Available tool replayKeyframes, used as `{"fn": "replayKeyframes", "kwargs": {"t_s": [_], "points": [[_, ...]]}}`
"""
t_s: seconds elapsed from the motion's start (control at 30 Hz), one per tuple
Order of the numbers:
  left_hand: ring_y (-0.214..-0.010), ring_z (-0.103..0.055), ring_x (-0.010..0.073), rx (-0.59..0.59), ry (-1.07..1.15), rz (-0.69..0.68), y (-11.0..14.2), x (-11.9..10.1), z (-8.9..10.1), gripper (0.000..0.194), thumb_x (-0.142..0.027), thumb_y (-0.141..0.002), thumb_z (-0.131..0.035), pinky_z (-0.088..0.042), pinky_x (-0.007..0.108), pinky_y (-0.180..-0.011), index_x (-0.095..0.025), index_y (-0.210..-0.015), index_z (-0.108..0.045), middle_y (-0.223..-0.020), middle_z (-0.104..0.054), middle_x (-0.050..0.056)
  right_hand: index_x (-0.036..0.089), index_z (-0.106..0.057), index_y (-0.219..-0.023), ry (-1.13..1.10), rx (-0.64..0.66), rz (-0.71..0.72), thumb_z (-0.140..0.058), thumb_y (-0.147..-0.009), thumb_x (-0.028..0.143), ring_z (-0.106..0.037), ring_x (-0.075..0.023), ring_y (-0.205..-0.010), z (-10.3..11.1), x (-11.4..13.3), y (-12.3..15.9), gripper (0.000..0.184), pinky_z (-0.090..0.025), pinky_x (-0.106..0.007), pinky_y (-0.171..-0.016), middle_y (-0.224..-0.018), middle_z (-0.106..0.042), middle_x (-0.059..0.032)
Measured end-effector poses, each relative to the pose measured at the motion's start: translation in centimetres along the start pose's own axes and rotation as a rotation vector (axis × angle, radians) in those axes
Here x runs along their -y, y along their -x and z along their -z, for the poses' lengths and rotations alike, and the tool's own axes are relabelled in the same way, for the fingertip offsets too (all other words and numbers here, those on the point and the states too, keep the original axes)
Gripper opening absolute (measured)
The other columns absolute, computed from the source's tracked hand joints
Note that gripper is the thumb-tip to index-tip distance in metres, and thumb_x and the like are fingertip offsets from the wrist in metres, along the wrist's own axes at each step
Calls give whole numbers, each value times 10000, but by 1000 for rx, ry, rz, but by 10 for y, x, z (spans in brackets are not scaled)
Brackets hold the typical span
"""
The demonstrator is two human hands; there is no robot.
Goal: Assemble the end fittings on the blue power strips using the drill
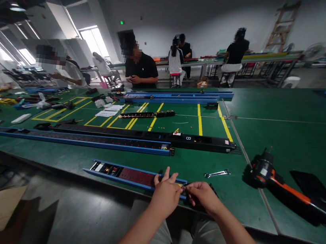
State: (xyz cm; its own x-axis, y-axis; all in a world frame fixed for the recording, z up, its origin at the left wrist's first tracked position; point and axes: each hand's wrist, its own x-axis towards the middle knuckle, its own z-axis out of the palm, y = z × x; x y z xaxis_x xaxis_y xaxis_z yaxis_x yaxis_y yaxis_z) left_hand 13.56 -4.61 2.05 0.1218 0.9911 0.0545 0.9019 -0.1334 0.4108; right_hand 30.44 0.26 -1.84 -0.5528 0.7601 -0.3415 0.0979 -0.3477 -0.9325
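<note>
1. The green table point(256, 142) is the biggest thing. It has yellow lines on it. The clock spots below start from the two hands, with 12 o'clock straight up the view.
2. The long black bar point(137, 135) lies flat at 11 o'clock, with a white letter B near its right end.
3. The long blue rail point(88, 141) lies at 10 o'clock, just on the near side of the black bar.
4. The short blue rail point(134, 175) lies flat near the table's front edge. It runs from the hands to 9 o'clock. A dark red strip and some small parts sit inside it.
5. The black and orange power drill point(294, 193) lies on its side at 3 o'clock.
6. The left hand point(167, 192) is over the right end of the short blue rail. Some fingers are up and spread. I can't tell if its thumb grips anything.
7. The right hand point(201, 195) is mostly curled, thumb and pointer pinched close at that same end. What is between them is too small to tell.
8. The silver wrench point(217, 174) lies at 2 o'clock.
</note>
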Motion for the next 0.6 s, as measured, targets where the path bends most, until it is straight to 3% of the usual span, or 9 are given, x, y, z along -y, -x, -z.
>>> {"fn": "replayKeyframes", "kwargs": {"t_s": [0.13,0.43,0.6], "points": [[-1356,-271,290,32,-1,14,-1,0,0,165,-263,-846,-538,-134,623,-1034,-301,-857,-698,-1329,-528,-3,116,-622,-687,8,8,39,-570,-766,493,-362,-51,-370,0,-1,1,388,-197,-196,-413,-437,-513,32],[-1317,-362,243,69,54,72,-2,-2,1,205,-235,-861,-508,-81,592,-1075,-309,-884,-697,-1305,-550,11,118,-677,-751,85,-70,132,-641,-725,436,-450,-72,-433,-4,-3,-1,320,-327,-200,-448,-548,-575,12],[-1306,-380,231,92,93,76,-3,2,3,207,-218,-854,-507,-129,560,-1079,-290,-853,-701,-1280,-571,-5,116,-702,-793,177,-120,69,-625,-739,443,-413,-70,-417,-7,4,2,340,-283,-196,-426,-515,-599,-8]]}}
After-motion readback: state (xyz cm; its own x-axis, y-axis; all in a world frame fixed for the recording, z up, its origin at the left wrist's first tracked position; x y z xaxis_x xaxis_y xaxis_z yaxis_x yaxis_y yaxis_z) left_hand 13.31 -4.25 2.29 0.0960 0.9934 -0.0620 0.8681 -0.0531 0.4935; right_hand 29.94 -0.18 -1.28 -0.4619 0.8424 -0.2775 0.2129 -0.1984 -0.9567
